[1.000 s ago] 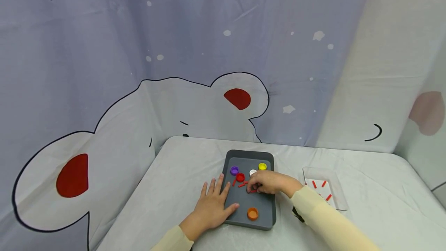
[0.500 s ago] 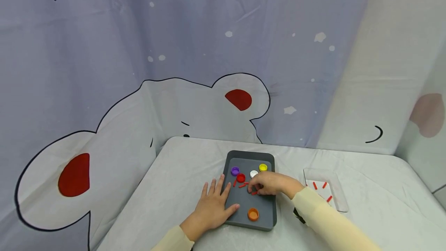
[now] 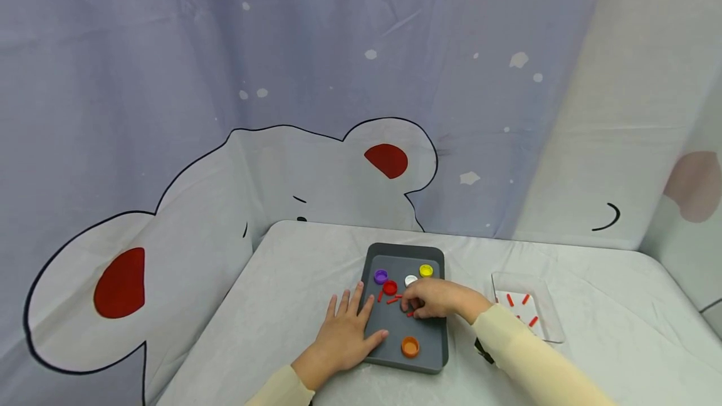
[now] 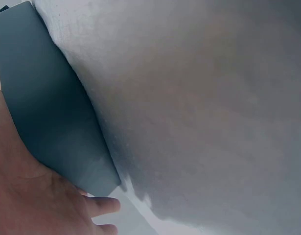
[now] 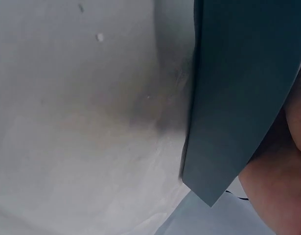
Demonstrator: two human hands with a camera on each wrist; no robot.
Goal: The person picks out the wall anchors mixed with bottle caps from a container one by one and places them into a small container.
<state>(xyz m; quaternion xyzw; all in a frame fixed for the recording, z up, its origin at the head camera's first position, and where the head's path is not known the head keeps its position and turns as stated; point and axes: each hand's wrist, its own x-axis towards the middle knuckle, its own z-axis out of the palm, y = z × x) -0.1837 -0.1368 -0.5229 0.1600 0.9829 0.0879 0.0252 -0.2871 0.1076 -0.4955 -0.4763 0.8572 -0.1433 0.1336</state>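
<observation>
Tray [image 3: 431, 337], one, dark grey, rectangular; lies lengthwise on the table [image 3: 282, 306], which wears a white cloth.

Caps in the tray, five, round and shallow: purple cap [image 3: 381, 276], far left; yellow cap [image 3: 425, 270], far right; white cap [image 3: 410, 280], just beyond the right hand; red cap [image 3: 390, 287], just nearer than the purple one, contact between the two uncertain; orange cap [image 3: 410, 347], near end, well apart from the others.

Loose sticks [image 3: 392, 300], short, red; a small cluster on the tray floor, between the red cap and the right hand. One further red stick [image 3: 410, 314], partly hidden, at the fingertips of the right hand.

Left hand [image 3: 343, 336]: fingers straight and spread, laid over the tray's left edge, thumb reaching inside; the left wrist view shows the palm beside the outer wall.

Right hand [image 3: 431, 297]: over the middle of the tray, fingers bent downward; whether they pinch the stick or merely touch it cannot be told. The right wrist view shows only part of this hand, behind the tray wall.

Box [image 3: 555, 326], clear, shallow, right of the tray and apart from it; contains a white sheet and several red pieces [image 3: 533, 321]; near left corner overlapped by the cream sleeve [image 3: 530, 356].
</observation>
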